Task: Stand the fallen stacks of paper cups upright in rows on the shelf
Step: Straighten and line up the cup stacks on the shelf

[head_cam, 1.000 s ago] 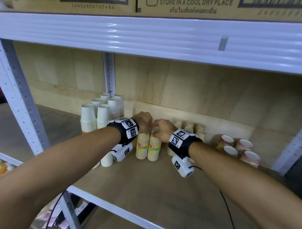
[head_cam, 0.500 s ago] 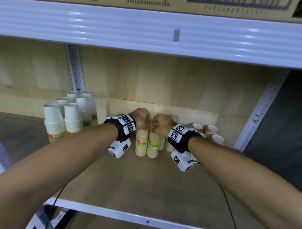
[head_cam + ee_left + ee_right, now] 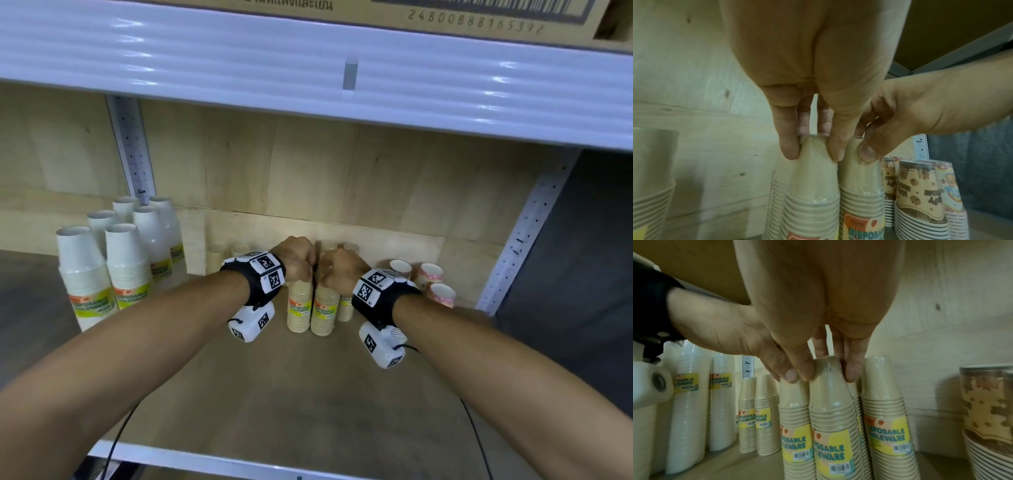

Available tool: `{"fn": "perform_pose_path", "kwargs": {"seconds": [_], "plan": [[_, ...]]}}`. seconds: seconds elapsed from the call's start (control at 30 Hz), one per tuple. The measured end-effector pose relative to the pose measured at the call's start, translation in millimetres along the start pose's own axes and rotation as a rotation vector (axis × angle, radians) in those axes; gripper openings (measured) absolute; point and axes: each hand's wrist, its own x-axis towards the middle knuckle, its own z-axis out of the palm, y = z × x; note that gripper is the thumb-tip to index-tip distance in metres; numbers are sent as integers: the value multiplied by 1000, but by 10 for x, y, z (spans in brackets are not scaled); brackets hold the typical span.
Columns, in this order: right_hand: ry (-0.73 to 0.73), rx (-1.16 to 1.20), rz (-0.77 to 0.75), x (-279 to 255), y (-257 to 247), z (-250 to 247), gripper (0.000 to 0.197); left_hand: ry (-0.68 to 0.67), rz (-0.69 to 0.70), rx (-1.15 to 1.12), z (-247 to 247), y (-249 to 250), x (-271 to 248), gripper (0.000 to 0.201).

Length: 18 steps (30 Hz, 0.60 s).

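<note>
Two wrapped stacks of beige paper cups stand upright side by side on the wooden shelf (image 3: pixel 308 394), rims down. My left hand (image 3: pixel 299 260) pinches the top of the left beige stack (image 3: pixel 299 306) from above. In the left wrist view its fingertips (image 3: pixel 790 152) clamp that stack's top cup (image 3: pixel 813 178). My right hand (image 3: pixel 337 272) pinches the top of the right beige stack (image 3: pixel 323 310). In the right wrist view the right hand (image 3: pixel 829 374) grips the right stack (image 3: pixel 830 402) next to the left hand's fingers (image 3: pixel 789 374).
Tall white cup stacks (image 3: pixel 89 274) stand in rows at the left. More beige stacks (image 3: pixel 756 415) stand behind against the back wall. Patterned cup stacks (image 3: pixel 433 277) stand at the right near the upright post (image 3: pixel 524 233). An upper shelf beam (image 3: pixel 308 68) hangs overhead.
Both hands stay pinched on the tops of the two beige stacks, which remain upright and together. The head view swung right, then partly back left.
</note>
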Motion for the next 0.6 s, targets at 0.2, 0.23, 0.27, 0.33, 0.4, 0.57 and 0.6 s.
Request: {"fn": "perform_pose_path", "kwargs": {"seconds": [0.2, 0.23, 0.27, 0.33, 0.4, 0.57, 0.6], "plan": [[-9, 28, -9, 80, 66, 55, 8, 1, 2, -13, 39, -10, 63, 23], [-11, 28, -12, 92, 66, 51, 6, -3, 4, -13, 41, -12, 72, 22], [-16, 27, -13, 103, 64, 48, 5, -4, 9, -12, 41, -12, 76, 22], [-24, 25, -20, 88, 40, 21, 4, -7, 17, -13, 36, -22, 87, 22], [-27, 31, -15, 50, 11, -25, 5, -11, 20, -21, 22, -36, 97, 23], [17, 58, -6, -39, -83, -258, 26, 17, 42, -43, -116, -46, 102, 22], [37, 46, -7, -25, -109, -310, 27, 37, 41, -45, -168, -51, 100, 23]]}}
